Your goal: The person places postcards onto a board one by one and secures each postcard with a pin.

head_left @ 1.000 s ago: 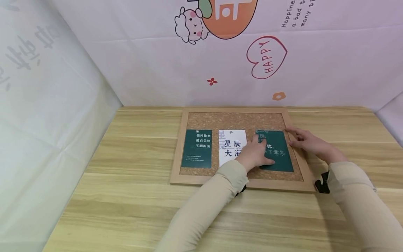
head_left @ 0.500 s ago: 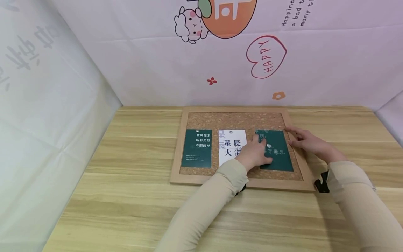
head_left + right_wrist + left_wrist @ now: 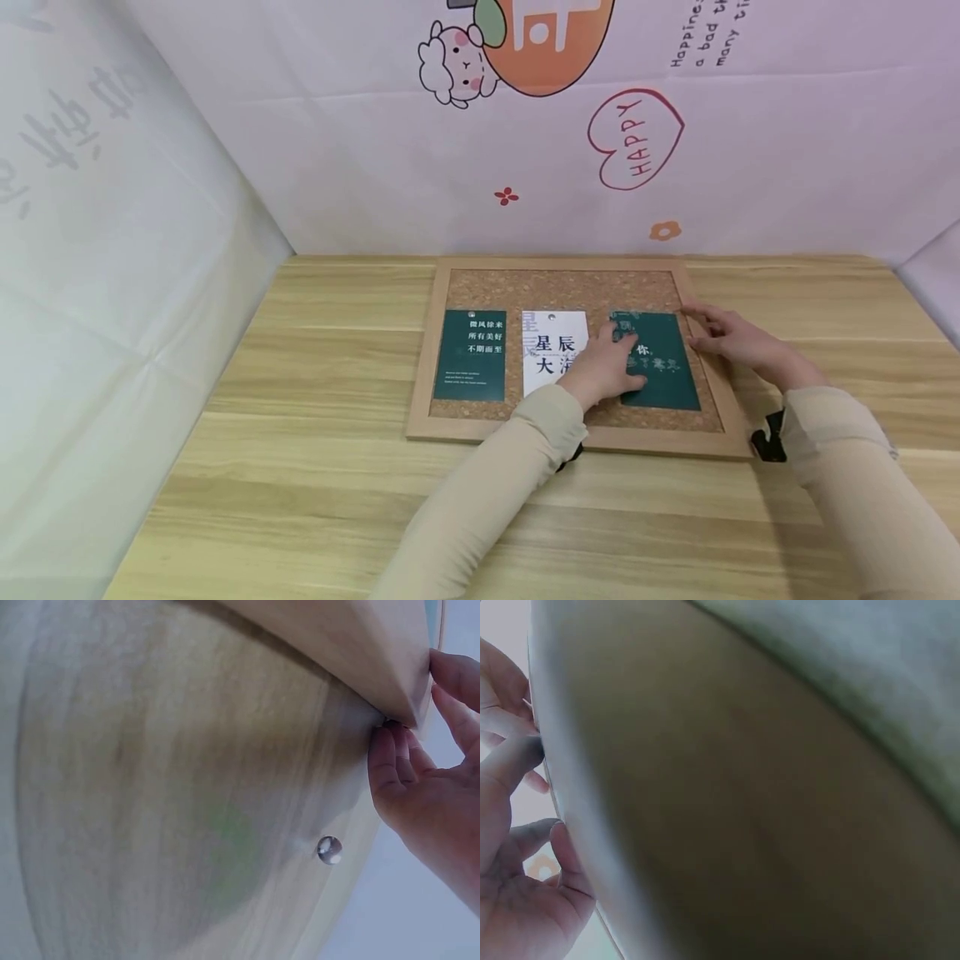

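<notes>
In the head view, my left hand (image 3: 603, 367) lies spread over a dark green card (image 3: 663, 387) with white lettering at the right of a wood-framed cork board (image 3: 562, 287). Its fingertips touch the card's left part, the thumb apart from the other fingers. My right hand (image 3: 738, 346) holds the board's right frame edge. The right wrist view shows the thumb of that hand (image 3: 442, 787) on top of the frame and the other fingers against its outer side. To the left, a white card (image 3: 536, 358) is partly covered by the left hand; beyond it is another green card (image 3: 471, 362).
The board lies on a wooden table (image 3: 315, 367) near its back edge. Small round pins (image 3: 552, 317) show at the tops of the two left cards. A shiny clear round object (image 3: 329, 850) appears on the tabletop in the right wrist view. A printed white cloth (image 3: 360, 158) hangs behind.
The left hand has shifted very slightly to the left over the green card. The right hand stays at the frame edge, and the board and cards keep their places.
</notes>
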